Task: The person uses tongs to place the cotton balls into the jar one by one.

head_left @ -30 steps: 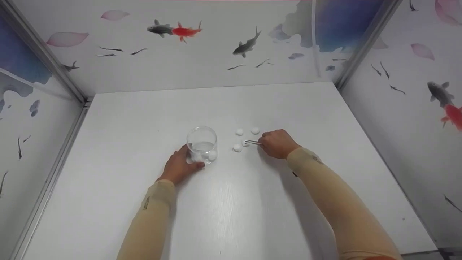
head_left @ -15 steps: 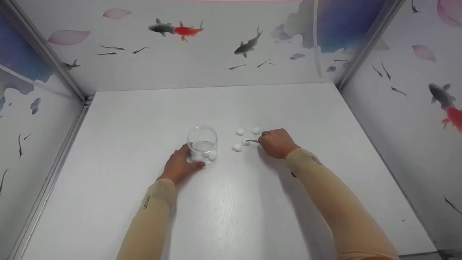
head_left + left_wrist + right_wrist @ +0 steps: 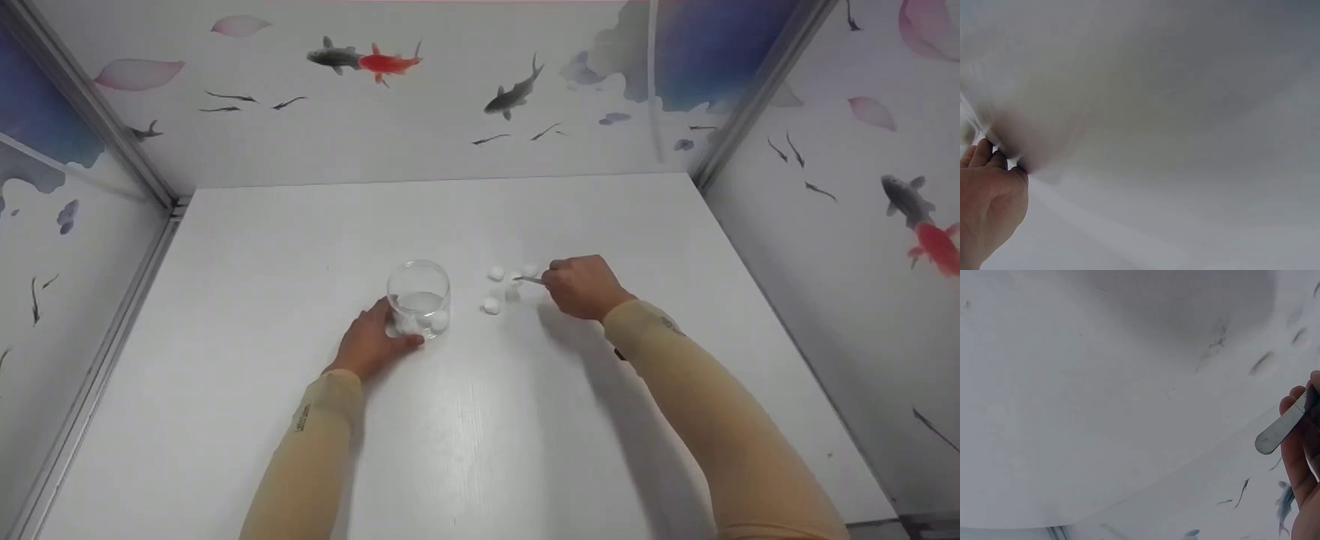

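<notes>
In the head view my left hand (image 3: 371, 341) holds the lower left side of a clear round jar (image 3: 418, 289), its thumb in front and fingers round the back. Several white cotton balls (image 3: 437, 321) lie in the jar's bottom. My right hand (image 3: 587, 286) pinches metal tweezers (image 3: 531, 280); their blunt end also shows in the right wrist view, as the tweezers' handle (image 3: 1278, 436). A cotton ball (image 3: 516, 276) is at the tweezer tips, raised above its shadow. Three more lie near it: a back-left cotton ball (image 3: 496, 274), another cotton ball (image 3: 529, 270) and a front cotton ball (image 3: 491, 306).
Everything stands on a white table (image 3: 465, 420). A white back wall (image 3: 442, 142) printed with fish and petals rises behind it. Similar panels enclose the left and right sides, with metal frame posts at the corners.
The right hand has lifted the tweezers up and slightly away, raising one cotton ball off the table. A shadow shows where that ball lay. The left hand and jar stay put.
</notes>
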Motion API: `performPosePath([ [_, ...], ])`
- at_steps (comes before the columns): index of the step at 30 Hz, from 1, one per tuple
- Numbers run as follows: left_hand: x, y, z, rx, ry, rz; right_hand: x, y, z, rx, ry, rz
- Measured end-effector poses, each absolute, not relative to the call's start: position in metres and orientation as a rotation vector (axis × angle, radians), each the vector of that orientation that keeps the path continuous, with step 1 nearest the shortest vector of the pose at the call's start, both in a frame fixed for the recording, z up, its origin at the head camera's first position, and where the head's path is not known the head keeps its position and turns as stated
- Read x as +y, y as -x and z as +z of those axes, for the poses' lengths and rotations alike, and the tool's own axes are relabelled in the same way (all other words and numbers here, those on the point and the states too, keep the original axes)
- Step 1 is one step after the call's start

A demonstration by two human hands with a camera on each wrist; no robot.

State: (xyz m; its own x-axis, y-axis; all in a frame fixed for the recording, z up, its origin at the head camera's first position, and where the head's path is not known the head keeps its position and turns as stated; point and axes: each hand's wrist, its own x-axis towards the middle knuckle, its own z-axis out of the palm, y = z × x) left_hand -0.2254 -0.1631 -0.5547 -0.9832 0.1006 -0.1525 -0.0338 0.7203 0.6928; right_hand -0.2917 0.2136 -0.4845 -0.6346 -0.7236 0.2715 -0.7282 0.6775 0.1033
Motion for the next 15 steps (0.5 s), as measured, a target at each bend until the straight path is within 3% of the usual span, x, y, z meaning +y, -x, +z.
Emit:
performPosePath([
  [15, -0.161, 0.225, -0.554, 2.733, -0.004, 1.129, 0.144, 0.290, -0.433, -2.492, -1.250, -0.062],
])
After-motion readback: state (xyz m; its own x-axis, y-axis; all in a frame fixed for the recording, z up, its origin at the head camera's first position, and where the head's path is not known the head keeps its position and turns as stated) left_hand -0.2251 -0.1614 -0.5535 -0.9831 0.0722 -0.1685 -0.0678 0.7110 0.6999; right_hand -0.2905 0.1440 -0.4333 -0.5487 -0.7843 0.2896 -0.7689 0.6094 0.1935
